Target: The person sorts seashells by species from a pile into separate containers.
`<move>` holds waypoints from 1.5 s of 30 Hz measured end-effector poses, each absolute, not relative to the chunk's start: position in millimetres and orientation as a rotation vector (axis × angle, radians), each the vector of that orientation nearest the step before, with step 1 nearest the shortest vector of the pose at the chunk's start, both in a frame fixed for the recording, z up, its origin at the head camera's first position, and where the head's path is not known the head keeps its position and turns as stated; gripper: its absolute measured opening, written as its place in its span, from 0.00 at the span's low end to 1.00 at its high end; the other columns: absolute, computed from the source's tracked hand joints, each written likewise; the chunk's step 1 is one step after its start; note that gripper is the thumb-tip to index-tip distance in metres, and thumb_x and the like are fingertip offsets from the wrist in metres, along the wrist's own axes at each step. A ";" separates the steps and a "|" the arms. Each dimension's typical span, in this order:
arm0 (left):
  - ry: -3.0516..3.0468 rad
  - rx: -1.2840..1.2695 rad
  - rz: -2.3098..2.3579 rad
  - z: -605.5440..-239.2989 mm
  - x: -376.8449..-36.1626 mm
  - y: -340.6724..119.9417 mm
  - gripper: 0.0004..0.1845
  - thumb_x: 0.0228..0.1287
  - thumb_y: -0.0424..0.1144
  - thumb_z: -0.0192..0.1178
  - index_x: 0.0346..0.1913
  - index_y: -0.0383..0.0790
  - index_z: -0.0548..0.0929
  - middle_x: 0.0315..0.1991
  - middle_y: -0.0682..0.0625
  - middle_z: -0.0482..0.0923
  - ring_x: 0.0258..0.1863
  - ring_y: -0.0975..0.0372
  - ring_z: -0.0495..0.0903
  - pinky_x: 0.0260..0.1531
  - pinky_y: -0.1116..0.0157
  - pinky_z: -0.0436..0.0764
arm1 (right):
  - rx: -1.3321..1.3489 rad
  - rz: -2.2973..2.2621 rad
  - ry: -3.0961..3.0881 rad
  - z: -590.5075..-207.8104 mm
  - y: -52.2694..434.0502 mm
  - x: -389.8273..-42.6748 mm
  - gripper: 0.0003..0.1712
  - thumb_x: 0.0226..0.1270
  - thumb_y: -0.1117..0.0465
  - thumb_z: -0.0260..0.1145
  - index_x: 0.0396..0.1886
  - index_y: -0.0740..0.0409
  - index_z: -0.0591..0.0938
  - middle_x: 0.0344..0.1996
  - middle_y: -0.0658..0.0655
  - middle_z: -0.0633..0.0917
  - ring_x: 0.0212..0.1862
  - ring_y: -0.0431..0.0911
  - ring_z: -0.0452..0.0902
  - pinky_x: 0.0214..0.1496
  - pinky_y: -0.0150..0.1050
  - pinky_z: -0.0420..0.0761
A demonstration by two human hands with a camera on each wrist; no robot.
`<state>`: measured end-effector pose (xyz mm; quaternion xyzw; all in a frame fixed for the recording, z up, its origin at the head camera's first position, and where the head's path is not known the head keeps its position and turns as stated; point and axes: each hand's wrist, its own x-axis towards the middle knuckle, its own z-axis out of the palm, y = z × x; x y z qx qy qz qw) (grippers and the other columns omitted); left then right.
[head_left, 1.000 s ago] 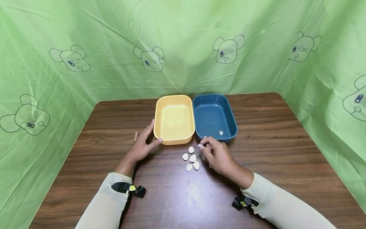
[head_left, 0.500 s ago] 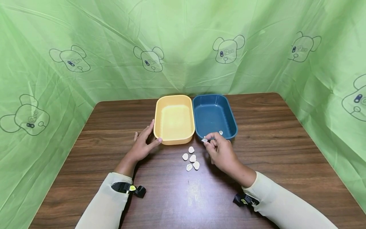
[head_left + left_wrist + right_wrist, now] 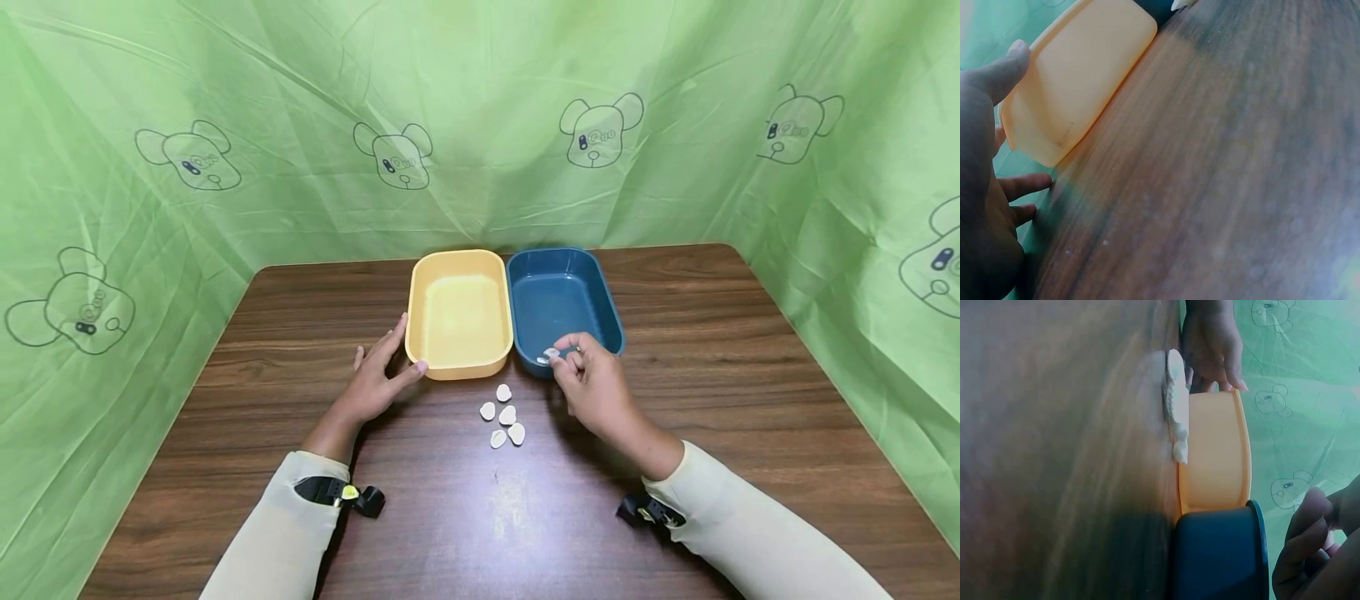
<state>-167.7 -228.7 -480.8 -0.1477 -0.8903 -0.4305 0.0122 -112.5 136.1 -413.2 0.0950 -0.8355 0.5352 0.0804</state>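
Over the near edge of the blue bin (image 3: pixel 564 287), my right hand (image 3: pixel 600 392) pinches a small white shell (image 3: pixel 552 353) between thumb and forefinger. Another white shell (image 3: pixel 542 360) shows inside that bin, just beside the fingertips. My left hand (image 3: pixel 371 383) rests against the near left corner of the yellow bin (image 3: pixel 461 317), its thumb at the rim and its fingers stretched along the side. Several ridged white shells (image 3: pixel 507 415) lie loose on the table in front of the bins; in the right wrist view these shells (image 3: pixel 1177 403) overlap in a row.
Both bins stand side by side on the brown wooden table (image 3: pixel 315 317), near its back edge. A green cloth (image 3: pixel 480 100) printed with bear heads encloses the back and sides. Each wrist wears a black strap (image 3: pixel 318 490).
My right hand has moved right and forward with the pinched shell, from the blue bin's near edge to over its inside, covering a shell there. My left hand stays at the yellow bin.
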 end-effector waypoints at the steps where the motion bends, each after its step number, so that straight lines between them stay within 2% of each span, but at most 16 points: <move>1: -2.778 -0.456 -1.350 -478.3 -166.7 -228.2 0.53 0.74 0.70 0.62 0.91 0.61 0.48 0.91 0.46 0.52 0.87 0.33 0.51 0.75 0.21 0.24 | 0.281 1.595 -2.504 -412.1 136.5 -113.3 0.07 0.79 0.71 0.65 0.51 0.66 0.80 0.16 0.50 0.73 0.10 0.38 0.69 0.13 0.32 0.68; 6: -2.783 -0.449 -1.352 -477.1 -167.0 -228.4 0.52 0.74 0.69 0.63 0.91 0.62 0.48 0.91 0.47 0.51 0.87 0.32 0.50 0.75 0.21 0.24 | 0.268 1.585 -2.518 -409.1 138.2 -118.4 0.07 0.79 0.70 0.65 0.52 0.67 0.80 0.16 0.50 0.74 0.09 0.39 0.71 0.13 0.33 0.71; 18: -2.763 -0.461 -1.340 -484.4 -170.4 -229.2 0.52 0.74 0.69 0.62 0.91 0.60 0.49 0.90 0.46 0.52 0.87 0.34 0.52 0.75 0.20 0.25 | 0.214 1.584 -2.546 -400.2 143.3 -135.2 0.08 0.82 0.67 0.64 0.53 0.67 0.80 0.15 0.50 0.73 0.08 0.44 0.72 0.13 0.34 0.68; 25: -2.806 -0.426 -1.337 -475.8 -167.1 -226.9 0.51 0.75 0.63 0.66 0.91 0.64 0.47 0.90 0.46 0.52 0.88 0.34 0.51 0.78 0.22 0.26 | 0.190 1.588 -2.572 -395.7 147.6 -146.7 0.09 0.83 0.65 0.63 0.54 0.67 0.79 0.14 0.49 0.72 0.09 0.45 0.73 0.14 0.35 0.70; 29: -2.826 -0.410 -1.335 -478.2 -168.9 -228.5 0.51 0.76 0.60 0.67 0.91 0.61 0.48 0.91 0.48 0.51 0.88 0.34 0.50 0.78 0.23 0.26 | 0.181 1.576 -2.572 -394.1 149.3 -152.7 0.13 0.83 0.65 0.63 0.60 0.67 0.78 0.14 0.49 0.72 0.10 0.47 0.75 0.15 0.36 0.71; 34: -2.820 -0.429 -1.321 -485.2 -172.0 -231.3 0.52 0.76 0.64 0.64 0.91 0.59 0.47 0.91 0.50 0.50 0.88 0.34 0.50 0.76 0.22 0.24 | 0.180 1.567 -2.570 -394.2 150.1 -154.2 0.19 0.83 0.64 0.64 0.67 0.66 0.76 0.15 0.49 0.72 0.11 0.48 0.76 0.17 0.37 0.72; 39: -2.795 -0.447 -1.321 -479.7 -168.4 -228.6 0.52 0.75 0.70 0.61 0.91 0.62 0.47 0.91 0.47 0.51 0.88 0.34 0.51 0.76 0.21 0.24 | 0.183 1.564 -2.582 -396.2 151.0 -153.7 0.20 0.84 0.64 0.63 0.68 0.67 0.76 0.15 0.49 0.72 0.11 0.47 0.76 0.17 0.37 0.72; 45: -2.777 -0.452 -1.340 -479.5 -168.1 -228.1 0.52 0.75 0.68 0.62 0.91 0.58 0.48 0.91 0.47 0.51 0.87 0.34 0.51 0.75 0.21 0.24 | 0.191 1.571 -2.575 -395.4 149.9 -150.4 0.19 0.83 0.66 0.64 0.66 0.67 0.77 0.15 0.48 0.71 0.10 0.46 0.75 0.16 0.37 0.74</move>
